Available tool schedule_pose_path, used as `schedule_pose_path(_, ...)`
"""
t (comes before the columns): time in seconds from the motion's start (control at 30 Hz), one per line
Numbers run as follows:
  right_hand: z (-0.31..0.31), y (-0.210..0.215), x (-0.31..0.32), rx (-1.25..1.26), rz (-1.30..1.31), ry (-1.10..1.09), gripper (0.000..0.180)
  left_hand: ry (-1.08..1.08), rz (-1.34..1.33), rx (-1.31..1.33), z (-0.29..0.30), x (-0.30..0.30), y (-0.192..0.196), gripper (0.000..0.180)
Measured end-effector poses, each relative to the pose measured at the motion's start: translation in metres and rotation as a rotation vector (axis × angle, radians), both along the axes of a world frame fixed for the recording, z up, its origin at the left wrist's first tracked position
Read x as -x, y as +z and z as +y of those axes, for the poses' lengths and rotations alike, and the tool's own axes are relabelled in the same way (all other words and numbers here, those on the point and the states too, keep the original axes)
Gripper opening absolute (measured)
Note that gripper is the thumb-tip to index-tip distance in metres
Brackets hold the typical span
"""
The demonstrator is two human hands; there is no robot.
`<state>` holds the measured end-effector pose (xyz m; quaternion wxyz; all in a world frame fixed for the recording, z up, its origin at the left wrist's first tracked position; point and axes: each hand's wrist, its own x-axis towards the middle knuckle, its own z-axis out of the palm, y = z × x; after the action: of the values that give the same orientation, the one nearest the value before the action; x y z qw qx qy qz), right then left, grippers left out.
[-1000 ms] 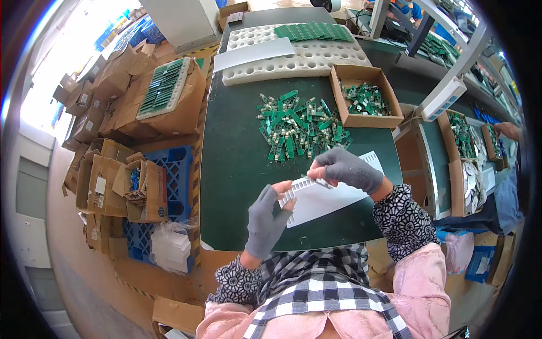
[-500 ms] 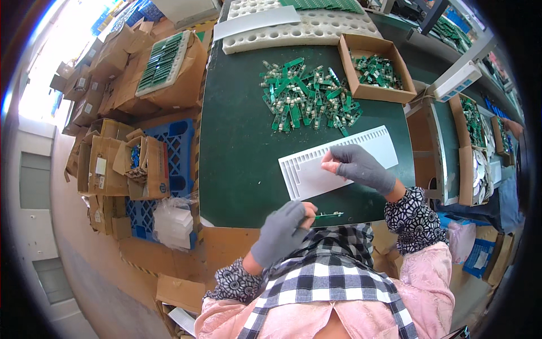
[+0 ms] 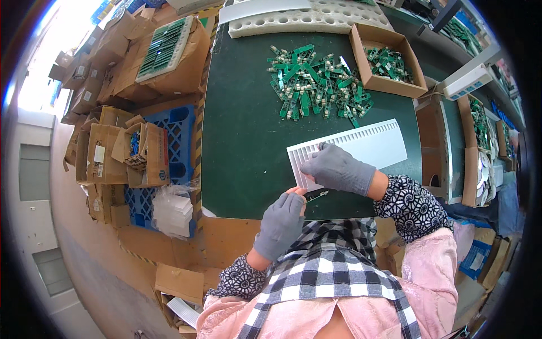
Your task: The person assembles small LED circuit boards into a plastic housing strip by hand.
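Observation:
My left hand (image 3: 281,223), in a grey glove with bare fingertips, is at the table's front edge. Its fingers are closed on a thin green circuit board (image 3: 318,196) that sticks out to the right. Just above it, my right hand (image 3: 339,168), gloved the same way, is over the left part of a white sheet (image 3: 379,146) marked with rows of narrow strips. The right fingers are bent together, and whatever may be between them is hidden. A loose pile of small green circuit boards (image 3: 316,85) lies beyond the sheet.
The dark green table (image 3: 237,141) carries a cardboard box (image 3: 389,85) of boards at the far right and a white foam tray (image 3: 271,25) at the back. Cartons (image 3: 104,152) and a blue pallet (image 3: 179,141) stand left. A side bench (image 3: 451,147) is to the right.
My right hand has moved left and down onto the sheet's left part. My left hand has risen slightly with the circuit board, bringing the hands close together. The whole view has shifted a little.

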<state>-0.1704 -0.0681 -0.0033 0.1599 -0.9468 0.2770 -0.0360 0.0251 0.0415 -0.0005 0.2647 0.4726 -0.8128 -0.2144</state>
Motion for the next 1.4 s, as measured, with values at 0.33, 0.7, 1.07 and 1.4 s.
schedule_pose_path(0.33,0.005,0.054,0.017,-0.568,-0.361,-0.157,0.013,0.019,0.000,-0.030,-0.006,0.001,0.002,0.011)
schedule_pose_path(0.7,0.085,0.005,0.022,-0.809,-0.722,-0.842,0.015,0.043,0.689,-1.149,-0.046,-0.006,0.002,0.012)
schedule_pose_path(1.07,0.091,0.007,0.008,-0.694,-0.666,-0.992,0.014,0.134,0.673,-1.087,-0.040,0.000,0.005,0.011)
schedule_pose_path(1.4,0.090,0.008,0.005,-0.675,-0.631,-0.994,0.012,0.125,0.660,-1.066,-0.040,0.000,0.004,0.012)
